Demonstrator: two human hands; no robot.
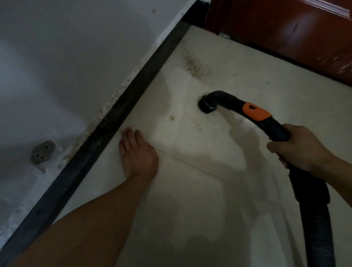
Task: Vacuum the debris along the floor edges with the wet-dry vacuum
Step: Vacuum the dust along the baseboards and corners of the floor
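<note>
I'm mid-job, I think. My right hand [297, 148] grips the hose [276, 127]; my left hand [138, 152] lies flat by the baseboard [115, 118]. Next I should slide the nozzle [207, 104] to the dirt [194, 65] near the baseboard.

A black, curved vacuum wand [242, 110] with an orange slider points its mouth down at the pale floor [208, 195]. Speckled brown debris [194, 67] lies just beyond it — one tan crumb [172, 118] sits nearby.
</note>
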